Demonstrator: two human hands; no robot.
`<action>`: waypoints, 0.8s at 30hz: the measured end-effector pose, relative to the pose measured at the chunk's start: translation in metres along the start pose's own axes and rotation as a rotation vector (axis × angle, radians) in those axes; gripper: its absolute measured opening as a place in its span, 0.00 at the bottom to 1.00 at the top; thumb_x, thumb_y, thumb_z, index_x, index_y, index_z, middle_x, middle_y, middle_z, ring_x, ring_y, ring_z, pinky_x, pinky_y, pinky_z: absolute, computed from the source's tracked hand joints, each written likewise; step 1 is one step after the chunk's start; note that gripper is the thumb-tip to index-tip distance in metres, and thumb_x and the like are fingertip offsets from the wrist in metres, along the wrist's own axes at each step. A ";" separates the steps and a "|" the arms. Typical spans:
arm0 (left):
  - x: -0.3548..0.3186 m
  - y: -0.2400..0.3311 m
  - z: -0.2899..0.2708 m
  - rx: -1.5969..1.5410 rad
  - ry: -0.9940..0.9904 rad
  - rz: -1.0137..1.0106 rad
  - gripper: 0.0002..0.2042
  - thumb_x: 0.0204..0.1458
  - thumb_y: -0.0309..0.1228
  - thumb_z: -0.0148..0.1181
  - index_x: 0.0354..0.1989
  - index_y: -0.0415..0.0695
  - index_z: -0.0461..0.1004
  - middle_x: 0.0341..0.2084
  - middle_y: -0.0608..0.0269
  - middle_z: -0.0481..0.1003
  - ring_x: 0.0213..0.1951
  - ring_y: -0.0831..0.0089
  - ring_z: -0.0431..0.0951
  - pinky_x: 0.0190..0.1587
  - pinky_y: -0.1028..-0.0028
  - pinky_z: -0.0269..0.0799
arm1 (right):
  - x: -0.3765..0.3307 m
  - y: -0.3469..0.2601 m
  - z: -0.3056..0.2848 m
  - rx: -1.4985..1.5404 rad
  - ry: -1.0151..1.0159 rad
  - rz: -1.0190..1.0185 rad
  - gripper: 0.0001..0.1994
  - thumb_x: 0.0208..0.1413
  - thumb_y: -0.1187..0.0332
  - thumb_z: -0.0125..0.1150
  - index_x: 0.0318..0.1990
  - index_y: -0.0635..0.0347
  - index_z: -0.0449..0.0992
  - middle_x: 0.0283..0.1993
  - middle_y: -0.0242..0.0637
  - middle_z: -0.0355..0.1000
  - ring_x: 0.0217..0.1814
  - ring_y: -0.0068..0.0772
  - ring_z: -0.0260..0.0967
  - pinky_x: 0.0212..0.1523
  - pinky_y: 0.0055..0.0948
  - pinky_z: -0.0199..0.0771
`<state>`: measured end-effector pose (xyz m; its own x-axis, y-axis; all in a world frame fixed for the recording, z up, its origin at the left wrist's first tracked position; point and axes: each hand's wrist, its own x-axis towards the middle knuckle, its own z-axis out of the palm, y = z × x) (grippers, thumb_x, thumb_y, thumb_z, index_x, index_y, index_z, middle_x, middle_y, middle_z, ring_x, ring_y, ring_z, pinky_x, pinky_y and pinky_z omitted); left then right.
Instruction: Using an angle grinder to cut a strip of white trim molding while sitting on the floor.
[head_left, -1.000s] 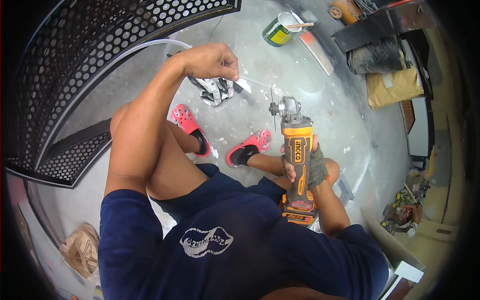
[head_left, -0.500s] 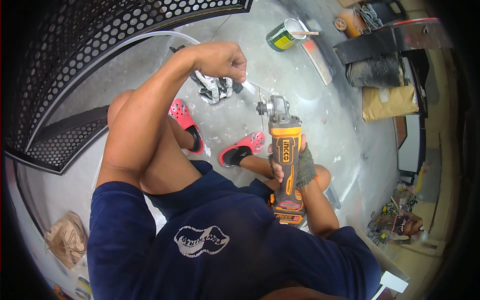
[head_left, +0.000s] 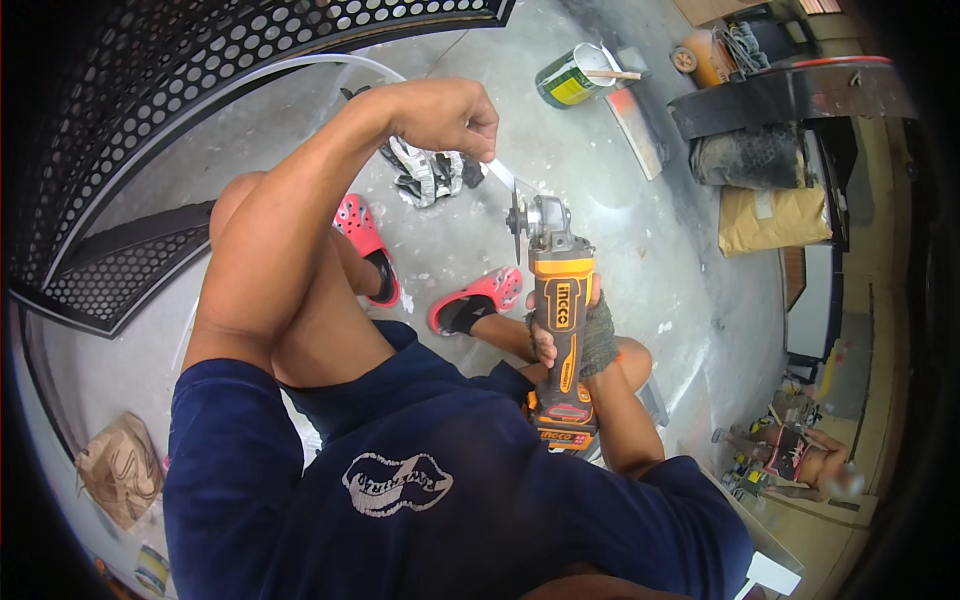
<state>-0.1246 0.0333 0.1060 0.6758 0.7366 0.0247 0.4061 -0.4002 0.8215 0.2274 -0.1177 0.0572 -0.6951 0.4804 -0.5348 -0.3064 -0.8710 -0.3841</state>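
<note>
Orange-and-grey angle grinder [head_left: 564,305] clasped in right hand [head_left: 600,338], white strip [head_left: 501,173] pinched in left hand [head_left: 448,115], grey floor [head_left: 650,235] below.

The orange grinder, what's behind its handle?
The right hand, in a greenish glove, wraps behind the grinder. Fingers and some glove show beside it; the palm is covered.

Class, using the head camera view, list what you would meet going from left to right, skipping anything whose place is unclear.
Brown paper bag → left pink clog → left hand → angle grinder → gold-brown package.
</note>
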 end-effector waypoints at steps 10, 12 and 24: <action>0.008 -0.002 -0.005 -0.002 0.068 0.045 0.09 0.51 0.34 0.65 0.32 0.40 0.79 0.25 0.62 0.78 0.29 0.74 0.76 0.34 0.72 0.69 | -0.010 -0.002 0.004 0.000 0.024 -0.073 0.50 0.44 0.20 0.40 0.51 0.67 0.66 0.23 0.48 0.69 0.17 0.40 0.67 0.19 0.36 0.73; 0.009 0.001 -0.005 0.015 0.081 0.051 0.09 0.51 0.34 0.65 0.33 0.40 0.79 0.25 0.62 0.77 0.30 0.73 0.75 0.34 0.71 0.69 | -0.014 -0.008 0.011 -0.070 0.106 -0.118 0.50 0.45 0.21 0.40 0.51 0.67 0.67 0.23 0.47 0.69 0.17 0.39 0.68 0.19 0.36 0.72; 0.063 0.037 -0.011 0.018 0.379 0.070 0.08 0.55 0.31 0.60 0.35 0.39 0.77 0.27 0.64 0.78 0.30 0.77 0.73 0.36 0.74 0.69 | -0.066 -0.157 0.061 -0.403 0.369 -0.594 0.31 0.54 0.38 0.55 0.47 0.61 0.70 0.28 0.44 0.73 0.24 0.35 0.74 0.23 0.35 0.79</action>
<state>-0.0741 0.0705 0.1447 0.4283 0.8551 0.2922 0.3801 -0.4638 0.8003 0.2817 -0.0193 0.1986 -0.2086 0.9158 -0.3432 -0.2505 -0.3893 -0.8864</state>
